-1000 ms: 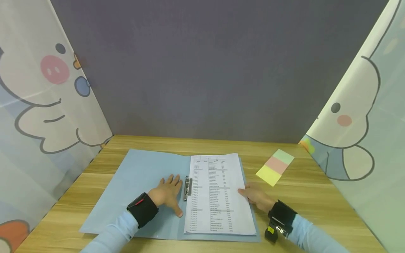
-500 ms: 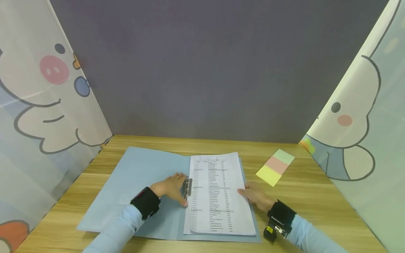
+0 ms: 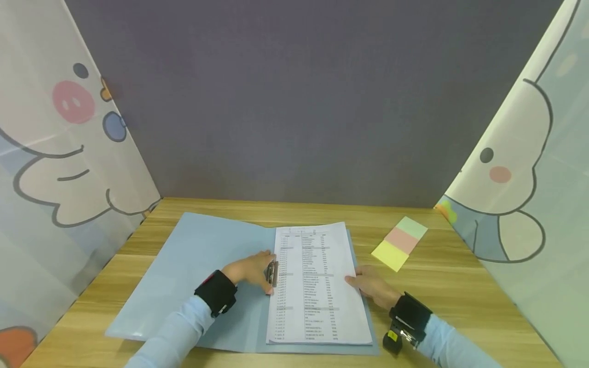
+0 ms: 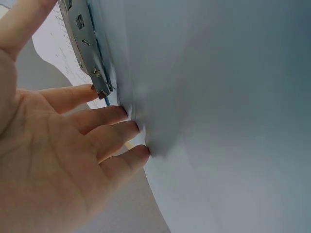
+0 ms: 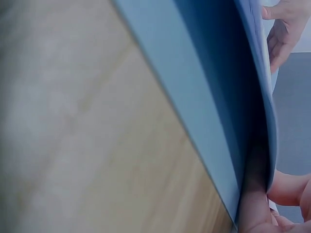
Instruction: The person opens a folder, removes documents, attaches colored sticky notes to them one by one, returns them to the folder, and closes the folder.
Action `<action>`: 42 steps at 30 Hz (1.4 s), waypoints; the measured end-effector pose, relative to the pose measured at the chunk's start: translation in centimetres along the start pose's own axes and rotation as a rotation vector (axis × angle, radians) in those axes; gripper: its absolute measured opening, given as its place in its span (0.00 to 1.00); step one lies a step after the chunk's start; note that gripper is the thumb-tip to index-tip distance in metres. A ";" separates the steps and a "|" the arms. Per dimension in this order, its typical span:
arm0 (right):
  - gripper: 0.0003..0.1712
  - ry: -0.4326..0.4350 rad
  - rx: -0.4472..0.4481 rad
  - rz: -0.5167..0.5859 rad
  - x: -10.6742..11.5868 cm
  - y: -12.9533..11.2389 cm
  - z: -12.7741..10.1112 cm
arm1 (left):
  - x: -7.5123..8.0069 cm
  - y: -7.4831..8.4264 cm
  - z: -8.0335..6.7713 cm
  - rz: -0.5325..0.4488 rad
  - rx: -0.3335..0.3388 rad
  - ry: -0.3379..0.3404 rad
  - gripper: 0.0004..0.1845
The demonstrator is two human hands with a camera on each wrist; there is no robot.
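A blue folder lies spread on the table, with a stack of printed sheets on its right half. A metal lever clip stands at the folder's fold, along the sheets' left edge. My left hand spans this clip, thumb at its near end and index finger at its far end. In the left wrist view, the other fingertips touch the blue cover. My right hand pinches the right edge of the stack, thumb on top and fingers underneath. The right wrist view shows that edge lifted off the cover.
Pads of sticky notes in green, pink and yellow lie in a row to the right of the folder on the wooden table. A dark grey panel rises behind the table, with cartoon-print curtains at both sides.
My left hand has moved right from the blue cover to the metal clip, its spread fingers drawing in around the clip's ends. My right hand has stayed at the sheets' edge.
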State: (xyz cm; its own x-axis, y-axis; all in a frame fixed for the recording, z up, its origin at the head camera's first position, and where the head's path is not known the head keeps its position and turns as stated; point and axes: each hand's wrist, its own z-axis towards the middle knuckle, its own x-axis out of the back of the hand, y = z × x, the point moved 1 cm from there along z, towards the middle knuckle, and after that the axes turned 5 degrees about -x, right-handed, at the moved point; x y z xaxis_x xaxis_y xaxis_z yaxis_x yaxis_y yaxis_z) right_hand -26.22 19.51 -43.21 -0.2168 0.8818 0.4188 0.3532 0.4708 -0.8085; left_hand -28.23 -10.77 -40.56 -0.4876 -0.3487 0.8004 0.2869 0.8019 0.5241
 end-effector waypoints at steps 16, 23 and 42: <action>0.14 -0.095 0.053 0.015 0.1 0.2 -0.9 | -0.8 0.0 -0.6 0.137 -0.024 0.011 0.52; 0.13 -0.081 0.052 -0.004 0.4 0.1 -0.5 | -0.5 -0.1 -0.3 0.109 -0.026 -0.010 0.53; 0.11 -0.052 0.024 -0.021 0.0 -0.2 -0.3 | -0.4 -0.7 -0.7 0.029 -0.055 -0.044 0.53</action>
State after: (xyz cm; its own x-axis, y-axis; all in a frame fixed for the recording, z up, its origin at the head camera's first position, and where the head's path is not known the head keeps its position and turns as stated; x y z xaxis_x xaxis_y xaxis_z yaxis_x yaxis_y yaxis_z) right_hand -26.03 19.42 -42.97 -0.2710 0.8690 0.4141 0.3263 0.4876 -0.8098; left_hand -27.71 -11.56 -41.06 -0.5141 -0.3031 0.8024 0.3456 0.7830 0.5172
